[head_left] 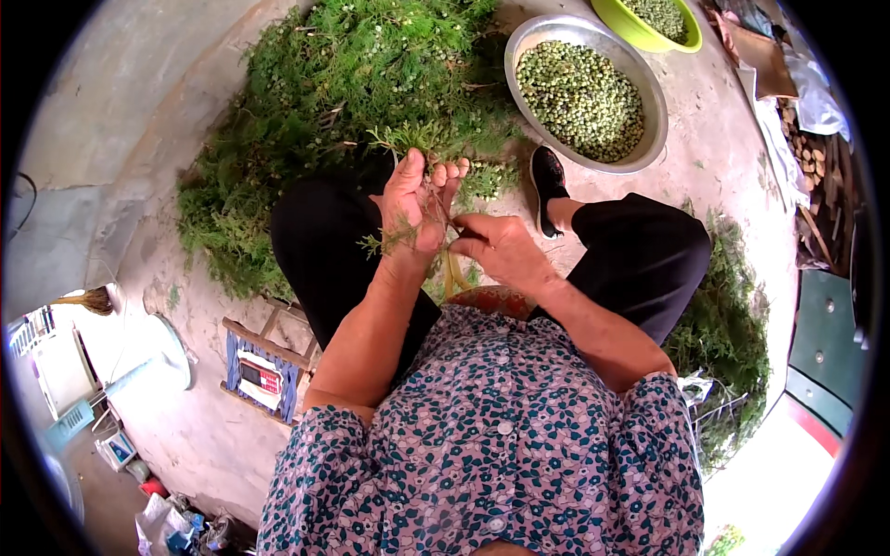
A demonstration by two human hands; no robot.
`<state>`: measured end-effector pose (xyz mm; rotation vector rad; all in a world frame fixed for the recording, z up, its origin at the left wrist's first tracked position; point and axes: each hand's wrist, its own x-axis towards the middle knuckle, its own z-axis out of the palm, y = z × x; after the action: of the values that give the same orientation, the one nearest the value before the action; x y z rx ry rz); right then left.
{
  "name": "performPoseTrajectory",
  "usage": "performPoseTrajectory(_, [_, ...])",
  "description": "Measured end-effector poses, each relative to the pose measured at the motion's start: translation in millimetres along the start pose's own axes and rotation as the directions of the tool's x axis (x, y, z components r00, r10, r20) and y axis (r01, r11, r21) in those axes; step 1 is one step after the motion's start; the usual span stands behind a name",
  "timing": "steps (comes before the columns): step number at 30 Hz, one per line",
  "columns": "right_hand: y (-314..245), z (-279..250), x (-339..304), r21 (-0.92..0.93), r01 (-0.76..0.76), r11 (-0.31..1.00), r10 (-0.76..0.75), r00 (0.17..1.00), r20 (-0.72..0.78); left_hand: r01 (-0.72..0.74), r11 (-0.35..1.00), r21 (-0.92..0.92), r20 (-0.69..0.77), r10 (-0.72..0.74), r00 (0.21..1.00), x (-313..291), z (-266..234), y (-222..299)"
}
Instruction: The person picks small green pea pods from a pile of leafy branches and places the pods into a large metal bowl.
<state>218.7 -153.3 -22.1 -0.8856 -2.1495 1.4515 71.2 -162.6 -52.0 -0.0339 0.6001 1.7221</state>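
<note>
Above my lap, my left hand point(415, 202) is turned palm up with its fingers curled around a leafy evergreen sprig point(397, 235). Green tips of the sprig show past the fingers, and its thin brown stem runs across the palm. Close against it on the right, my right hand point(503, 248) has thumb and fingers pinched together at the stem's lower end. Beyond both hands lies a big heap of cut evergreen branches point(315, 102). A metal basin point(660, 116) at the far right holds many small round green seed cones point(584, 100).
A lime-green basin point(640, 37) with more cones stands behind the metal one. More branches point(723, 352) lie to my right. On the left are a small wooden stool point(269, 338) with a red calculator-like device and a pale blue fan point(158, 357). Firewood point(816, 185) is stacked far right.
</note>
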Motion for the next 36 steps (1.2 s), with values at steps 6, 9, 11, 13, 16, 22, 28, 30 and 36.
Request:
performPoseTrajectory(6, [4.8, -23.4, -8.5, -0.256, 0.099, 0.962, -0.110, 0.993, -0.030, -0.153, 0.978, 0.139, -0.064, 0.163, 0.985, 1.2, 2.6, 9.4])
performPoseTrajectory(9, [12.0, -64.4, -15.6, -0.479, 0.114, 0.870, -0.182, 0.978, -0.098, -0.141, 0.958, 0.249, -0.062, 0.161, 0.985, -3.3, 13.9, 19.1])
performPoseTrajectory(11, [3.1, -103.7, -22.6, -0.581, -0.021, 0.814, -0.082, 0.985, -0.150, -0.152, 0.959, 0.241, -0.095, 0.179, 0.979, -3.2, 13.0, 26.7])
performPoseTrajectory(13, [22.7, -155.0, -34.9, -0.719, -0.120, 0.685, -0.096, 0.963, -0.252, -0.159, 0.959, 0.235, -0.098, 0.186, 0.978, 0.5, 10.2, 36.8])
performPoseTrajectory(16, [36.9, -244.4, -76.5, -0.747, -0.445, 0.495, 0.069, 0.877, -0.476, -0.149, 0.966, 0.212, -0.156, 0.184, 0.971, 1.6, 20.1, 52.2])
performPoseTrajectory(22, [110.8, -390.1, -195.7, -0.744, -0.668, -0.021, 0.285, 0.709, -0.645, -0.198, 0.949, 0.244, -0.193, 0.247, 0.950, 16.2, 56.7, 84.4])
performPoseTrajectory(28, [80.6, -283.1, -36.4, -0.586, -0.505, 0.633, 0.257, 0.852, -0.456, -0.222, 0.923, 0.313, -0.036, 0.246, 0.969, 68.1, 60.6, 130.6])
performPoseTrajectory(30, [95.2, -244.8, -6.1, -0.612, -0.389, 0.689, 0.219, 0.916, -0.336, -0.213, 0.937, 0.278, -0.037, 0.232, 0.972, 73.2, 66.9, 125.4])
performPoseTrajectory(36, [170.5, -99.8, 67.5, -0.685, 0.162, 0.711, 0.049, 0.959, 0.278, -0.289, 0.918, 0.272, -0.202, 0.348, 0.916, 47.7, 83.4, 140.9])
